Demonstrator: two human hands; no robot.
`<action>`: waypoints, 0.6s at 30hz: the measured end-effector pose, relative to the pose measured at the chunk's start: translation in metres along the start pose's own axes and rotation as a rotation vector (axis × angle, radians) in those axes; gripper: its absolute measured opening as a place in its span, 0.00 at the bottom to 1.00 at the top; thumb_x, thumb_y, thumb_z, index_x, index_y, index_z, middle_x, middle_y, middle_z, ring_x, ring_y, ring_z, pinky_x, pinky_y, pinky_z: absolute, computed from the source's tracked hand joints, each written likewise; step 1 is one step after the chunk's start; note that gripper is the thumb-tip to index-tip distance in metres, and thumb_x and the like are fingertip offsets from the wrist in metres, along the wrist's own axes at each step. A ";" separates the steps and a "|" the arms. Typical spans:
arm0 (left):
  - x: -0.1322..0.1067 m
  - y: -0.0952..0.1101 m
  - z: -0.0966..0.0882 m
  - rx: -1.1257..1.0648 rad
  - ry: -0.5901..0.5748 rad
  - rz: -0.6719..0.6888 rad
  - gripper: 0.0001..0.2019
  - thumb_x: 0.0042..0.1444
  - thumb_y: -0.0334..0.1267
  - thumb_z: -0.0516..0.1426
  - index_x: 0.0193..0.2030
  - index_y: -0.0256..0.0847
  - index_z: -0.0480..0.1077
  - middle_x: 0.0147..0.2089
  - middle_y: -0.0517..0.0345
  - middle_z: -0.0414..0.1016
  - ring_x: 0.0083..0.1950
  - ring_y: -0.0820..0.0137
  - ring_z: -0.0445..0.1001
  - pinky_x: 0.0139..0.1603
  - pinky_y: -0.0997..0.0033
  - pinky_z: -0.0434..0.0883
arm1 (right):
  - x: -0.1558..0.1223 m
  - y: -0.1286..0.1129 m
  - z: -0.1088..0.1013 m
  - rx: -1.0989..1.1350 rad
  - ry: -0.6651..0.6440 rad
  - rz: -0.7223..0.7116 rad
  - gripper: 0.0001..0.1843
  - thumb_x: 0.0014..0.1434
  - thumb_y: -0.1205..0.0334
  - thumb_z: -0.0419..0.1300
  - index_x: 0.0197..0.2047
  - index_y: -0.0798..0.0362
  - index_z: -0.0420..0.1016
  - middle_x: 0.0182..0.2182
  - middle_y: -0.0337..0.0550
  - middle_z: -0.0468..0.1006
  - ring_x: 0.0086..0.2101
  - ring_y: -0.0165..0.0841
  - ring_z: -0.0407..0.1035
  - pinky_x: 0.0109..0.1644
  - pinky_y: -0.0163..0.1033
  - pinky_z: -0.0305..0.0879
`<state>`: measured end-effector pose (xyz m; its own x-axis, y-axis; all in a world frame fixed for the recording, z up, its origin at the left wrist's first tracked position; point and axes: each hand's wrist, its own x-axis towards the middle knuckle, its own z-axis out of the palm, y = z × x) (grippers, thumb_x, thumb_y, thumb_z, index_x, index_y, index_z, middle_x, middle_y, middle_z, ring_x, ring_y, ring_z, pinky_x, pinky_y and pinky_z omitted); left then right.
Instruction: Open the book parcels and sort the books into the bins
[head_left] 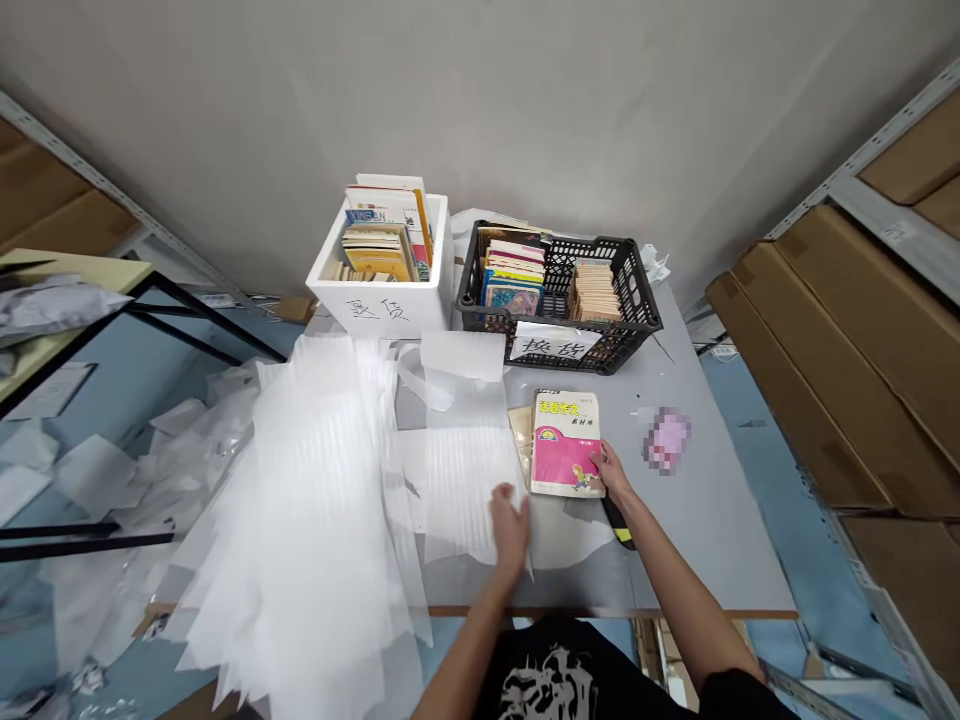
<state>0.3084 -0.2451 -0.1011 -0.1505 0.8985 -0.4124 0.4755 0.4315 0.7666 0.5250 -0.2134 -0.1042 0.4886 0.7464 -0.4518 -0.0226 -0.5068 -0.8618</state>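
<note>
My right hand [613, 472] grips the lower right edge of a pink and white paperback book [567, 450], with the thumb on its cover. Below that hand lies a tool with a black and yellow handle [619, 526], its other end hidden under the book. My left hand [510, 525], slightly blurred, hovers left of the book over the white foam sheets [465, 480]; its thumb stands apart from the loosely curved fingers and nothing shows in them. Partly under the book is a beige, book-like item [520, 435].
A large pile of foam sheets [322, 520] covers the left of the grey table [697, 520]. At the back stand a white foam box [375, 305] and a black crate [630, 335], both with books. A pixelated pink object [667, 440] lies right. Cardboard boxes [847, 330] line the right shelf.
</note>
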 end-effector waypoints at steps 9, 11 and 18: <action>0.081 -0.025 -0.073 0.267 0.304 -0.333 0.25 0.54 0.37 0.57 0.56 0.28 0.57 0.54 0.27 0.68 0.56 0.44 0.69 0.48 0.49 0.67 | -0.007 0.002 0.044 -0.369 0.134 -0.219 0.31 0.47 0.58 0.57 0.55 0.61 0.66 0.61 0.63 0.59 0.64 0.50 0.46 0.67 0.53 0.41; 0.084 -0.018 -0.072 0.246 0.237 -0.301 0.15 0.56 0.37 0.54 0.48 0.31 0.64 0.45 0.34 0.74 0.49 0.49 0.75 0.44 0.54 0.69 | -0.016 0.000 0.070 -0.385 0.038 -0.247 0.29 0.49 0.58 0.55 0.54 0.60 0.67 0.59 0.61 0.62 0.63 0.48 0.49 0.66 0.51 0.43; 0.067 0.012 -0.152 0.111 0.133 0.010 0.12 0.59 0.46 0.50 0.32 0.41 0.67 0.35 0.54 0.78 0.39 0.65 0.76 0.41 0.68 0.70 | -0.031 0.000 0.156 -0.247 -0.225 -0.112 0.27 0.49 0.45 0.57 0.47 0.56 0.71 0.50 0.61 0.73 0.57 0.50 0.61 0.59 0.54 0.58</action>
<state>0.1724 -0.1672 -0.0447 -0.2551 0.9087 -0.3304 0.5693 0.4174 0.7083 0.3741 -0.1696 -0.1264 0.2711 0.8655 -0.4211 0.2449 -0.4852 -0.8394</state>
